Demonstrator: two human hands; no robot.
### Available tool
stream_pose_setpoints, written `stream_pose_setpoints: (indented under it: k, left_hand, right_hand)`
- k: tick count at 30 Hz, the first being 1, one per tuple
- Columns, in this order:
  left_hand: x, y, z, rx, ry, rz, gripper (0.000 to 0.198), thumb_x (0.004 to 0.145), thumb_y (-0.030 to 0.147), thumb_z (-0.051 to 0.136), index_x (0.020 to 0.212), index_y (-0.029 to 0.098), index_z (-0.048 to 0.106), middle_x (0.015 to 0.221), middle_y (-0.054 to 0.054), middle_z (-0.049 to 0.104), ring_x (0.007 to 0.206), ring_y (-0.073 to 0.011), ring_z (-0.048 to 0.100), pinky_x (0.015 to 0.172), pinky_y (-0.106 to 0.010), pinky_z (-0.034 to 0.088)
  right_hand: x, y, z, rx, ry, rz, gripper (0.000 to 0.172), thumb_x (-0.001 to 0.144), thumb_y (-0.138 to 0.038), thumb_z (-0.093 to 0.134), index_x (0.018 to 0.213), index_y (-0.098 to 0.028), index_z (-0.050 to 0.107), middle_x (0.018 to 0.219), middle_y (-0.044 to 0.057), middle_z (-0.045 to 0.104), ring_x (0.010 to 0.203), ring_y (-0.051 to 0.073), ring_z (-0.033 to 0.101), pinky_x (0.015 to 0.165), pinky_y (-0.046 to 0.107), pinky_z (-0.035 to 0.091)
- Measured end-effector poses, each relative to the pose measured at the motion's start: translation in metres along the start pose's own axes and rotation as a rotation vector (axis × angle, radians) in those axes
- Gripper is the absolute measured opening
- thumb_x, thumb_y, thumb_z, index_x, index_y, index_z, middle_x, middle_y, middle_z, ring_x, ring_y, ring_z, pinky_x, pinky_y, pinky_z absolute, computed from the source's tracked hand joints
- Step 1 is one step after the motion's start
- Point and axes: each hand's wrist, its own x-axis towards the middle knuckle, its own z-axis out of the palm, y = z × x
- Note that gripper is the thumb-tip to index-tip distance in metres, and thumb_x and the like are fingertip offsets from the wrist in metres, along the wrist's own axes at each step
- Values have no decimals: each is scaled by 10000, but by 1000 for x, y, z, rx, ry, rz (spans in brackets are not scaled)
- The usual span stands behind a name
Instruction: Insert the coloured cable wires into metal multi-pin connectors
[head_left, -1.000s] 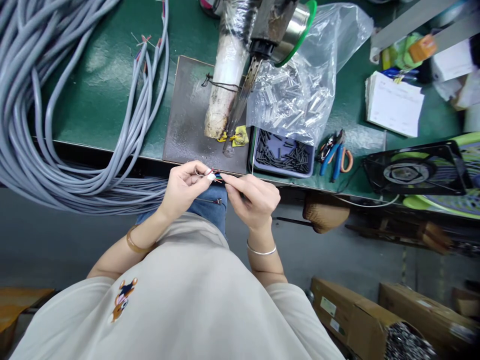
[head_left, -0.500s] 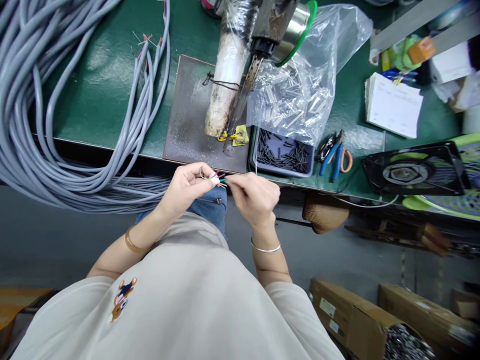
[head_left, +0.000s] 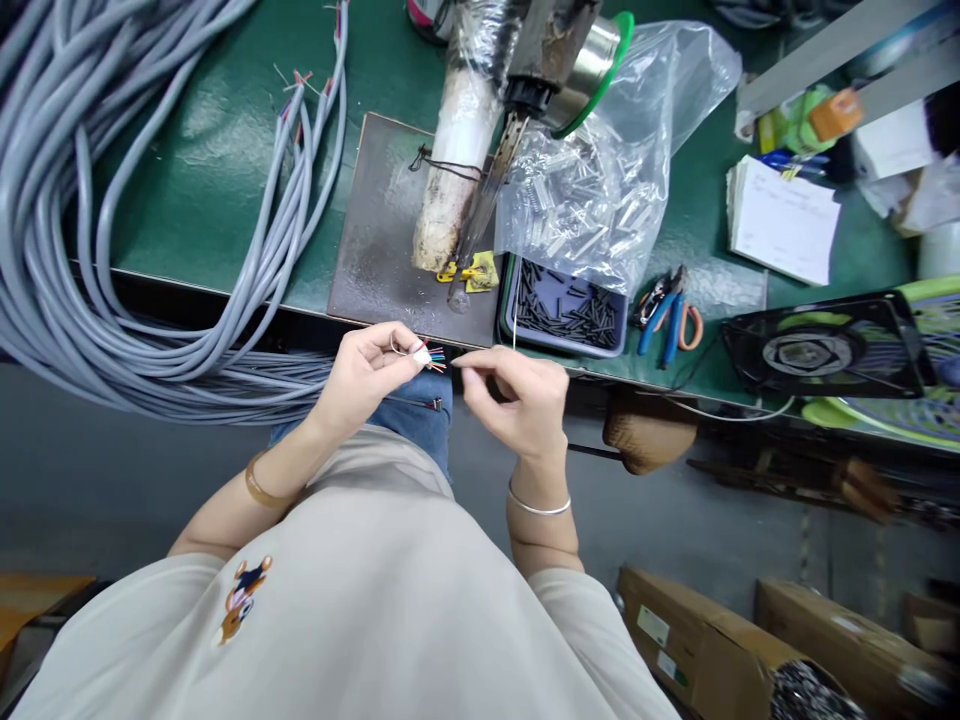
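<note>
My left hand (head_left: pixel 371 370) pinches a small white piece (head_left: pixel 422 355) between thumb and fingertips, just in front of the table edge. Several thin coloured wires (head_left: pixel 436 357), among them blue, green, red and orange, fan out from it to the right. A thin pale wire loops up beside my left fingers. Close to the wire ends is my right hand (head_left: pixel 521 395), its index finger stretched towards them and its thumb apart. I see nothing between those two fingers. The other right fingers are curled and partly hidden.
Grey cables (head_left: pixel 97 200) lie bundled at left. Behind my hands stand a soldering iron (head_left: pixel 487 205) over a dark board (head_left: pixel 375 220), a tray (head_left: pixel 622 335) of black tubes, and a clear bag (head_left: pixel 600 190). Pliers (head_left: pixel 667 325) and a fan (head_left: pixel 817 350) sit at right.
My right hand has drawn slightly right, and its thumb and index finger have parted. My left hand has shifted a little left with the white piece and wires.
</note>
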Motion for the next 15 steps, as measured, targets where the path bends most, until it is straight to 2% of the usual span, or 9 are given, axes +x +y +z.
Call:
stream_pose_setpoints:
  k: [1,3,5,6,7,8,11,13,15]
  left_hand:
    - [-1,3,-2,-15,18,14,195,686,255,809,653,160,642,567,52,491,432,-22,272,400,-184,203]
    - [-8,11,-7,-36,51,74,183,695,247,805,660,173,642,587,44,504,421,-26,282,380,-186,184]
    - [-18,22,-10,-1,47,175,170,718,244,793,661,190,643,609,23,550,440,-55,379,391,-198,267]
    - [-24,27,-11,57,17,232,142,740,242,781,674,201,662,611,6,577,487,-92,477,413,-211,328]
    - [-31,31,-12,138,-58,278,99,762,228,763,697,210,690,621,-14,621,532,-122,546,451,-233,393]
    - [-37,34,-12,211,-180,322,67,771,194,743,715,214,712,625,-25,655,536,-131,566,475,-247,420]
    - [-50,33,-12,350,-488,420,141,765,81,682,749,216,719,620,-16,684,467,-99,506,467,-244,388]
    - [-55,28,-11,391,-565,431,169,767,53,651,753,214,701,610,-3,676,456,-90,483,474,-238,380]
    - [-58,23,-13,399,-618,402,173,774,54,626,755,213,690,611,-1,672,484,-101,514,502,-235,404]
  right_hand:
    - [-2,2,-2,-12,56,28,140,948,-227,595,1000,-217,724,692,-23,686,534,99,570,552,244,460]
    - [-6,4,-3,-91,257,38,229,933,-305,627,1127,-215,710,829,37,732,663,161,650,632,306,524]
    - [-13,3,0,-150,487,-50,289,932,-356,628,1186,-240,701,939,82,753,821,236,705,730,391,570]
    - [-17,0,4,-134,548,-99,262,939,-346,617,1170,-264,710,945,80,758,861,251,716,759,414,580]
    - [-20,-3,9,-76,546,-137,226,948,-320,606,1141,-284,720,908,62,760,845,239,720,748,405,585]
    - [-22,-7,17,23,450,-115,206,954,-278,602,1119,-292,724,874,39,758,811,212,720,729,374,586]
    - [-23,-15,45,389,-51,169,231,983,-288,584,1169,-227,706,843,3,745,700,119,689,668,258,572]
    - [-19,-18,66,593,-273,307,356,986,-392,584,1252,-171,669,802,-16,720,601,79,622,600,212,535]
    - [-10,-22,82,700,-366,286,360,964,-436,618,1188,-167,701,810,-16,719,581,67,568,565,199,495]
